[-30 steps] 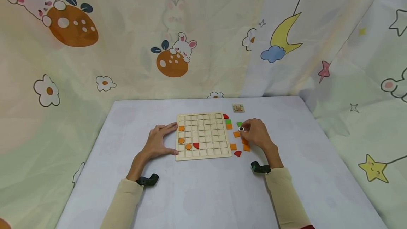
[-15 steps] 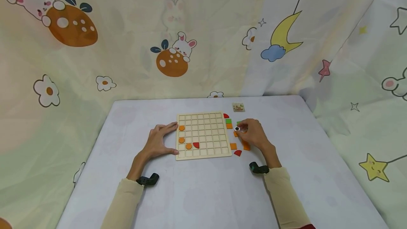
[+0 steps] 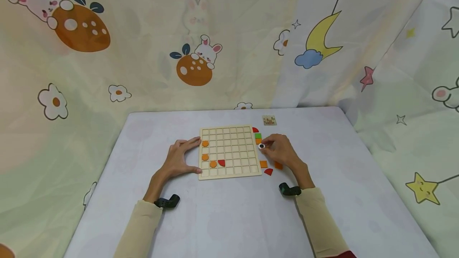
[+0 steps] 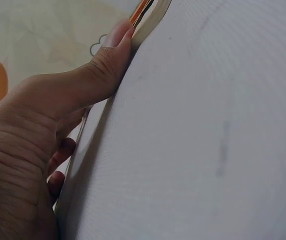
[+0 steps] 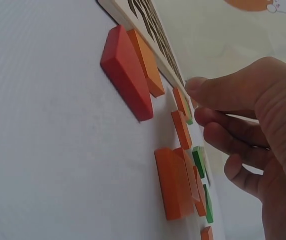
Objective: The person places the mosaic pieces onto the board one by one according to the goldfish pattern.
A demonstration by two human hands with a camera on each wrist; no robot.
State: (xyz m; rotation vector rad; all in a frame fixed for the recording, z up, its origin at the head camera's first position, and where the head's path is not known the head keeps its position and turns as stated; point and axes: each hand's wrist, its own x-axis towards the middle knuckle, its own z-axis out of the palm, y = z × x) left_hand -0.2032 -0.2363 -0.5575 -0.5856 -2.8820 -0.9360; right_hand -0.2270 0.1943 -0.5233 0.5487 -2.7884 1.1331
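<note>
A pale wooden grid board (image 3: pixel 234 146) lies on the white table. My left hand (image 3: pixel 177 158) spans the board's left edge, thumb near the front corner and fingers farther back; in the left wrist view the thumb (image 4: pixel 102 70) rests at the board's rim. Just off the board's right edge, my right hand (image 3: pixel 281 150) pinches a small white disc with a black eye-like mark (image 3: pixel 261 146) between thumb and fingertips. On the board sit several orange round pieces (image 3: pixel 205 157) and one red quarter-round piece (image 3: pixel 221 163). In the right wrist view the disc is hidden behind the thumb.
Right of the board lie loose pieces: a red quarter-round (image 3: pixel 268 172), orange squares (image 3: pixel 263 164), a green square (image 3: pixel 258 135) and another red piece (image 3: pixel 255 129). More orange and green blocks (image 5: pixel 175 185) show below the right hand. A small patterned card (image 3: pixel 269 120) lies at the back.
My right hand has moved left with the disc, from over the loose pieces to beside the board's right edge. My left hand has stayed at the board.
</note>
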